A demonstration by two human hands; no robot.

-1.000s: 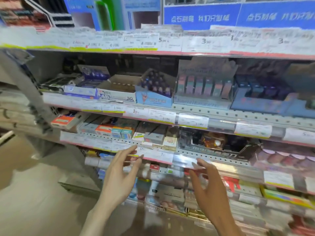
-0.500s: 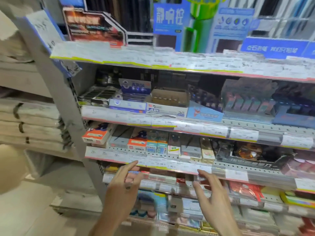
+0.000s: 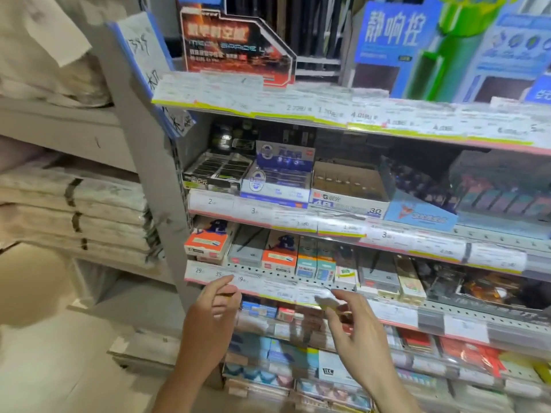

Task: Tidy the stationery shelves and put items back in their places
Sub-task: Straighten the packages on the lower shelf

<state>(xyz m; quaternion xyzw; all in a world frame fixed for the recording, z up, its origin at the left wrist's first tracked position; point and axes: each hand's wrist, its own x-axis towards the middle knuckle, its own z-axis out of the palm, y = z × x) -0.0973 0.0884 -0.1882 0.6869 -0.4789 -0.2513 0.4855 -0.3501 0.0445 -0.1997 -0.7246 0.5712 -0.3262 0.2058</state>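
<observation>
1. Your open cardboard box (image 3: 350, 186) sits on the upper shelf (image 3: 328, 225); its contents are too dim to name.
2. Beside it, the blue-and-white display box (image 3: 278, 180) holds flat packs.
3. One shelf down, orange boxes (image 3: 278, 257) stand in a row with teal and grey ones.
4. Your left hand (image 3: 213, 314) hovers at the price strip (image 3: 268, 283), fingers loosely curled, gripping nothing.
5. Your right hand (image 3: 354, 323) is spread; something pale blurs at its fingertips, unidentifiable.
6. The lower shelves are smeared by motion.
</observation>
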